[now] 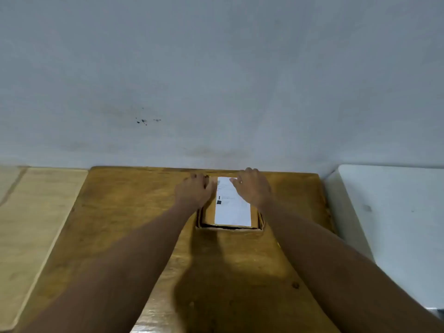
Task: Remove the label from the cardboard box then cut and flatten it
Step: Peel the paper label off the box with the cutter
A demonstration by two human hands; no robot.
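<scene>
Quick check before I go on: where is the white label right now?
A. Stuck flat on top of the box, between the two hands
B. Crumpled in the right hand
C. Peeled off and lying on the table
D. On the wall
A: the white label lies flat on top of the cardboard box, with the left hand and right hand at its far end on either side.

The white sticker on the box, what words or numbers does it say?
Nothing can be read.
White label on the cardboard box: faint printed lines and a small black square, too blurred to read.
Wooden table and wall: no writing.
</scene>
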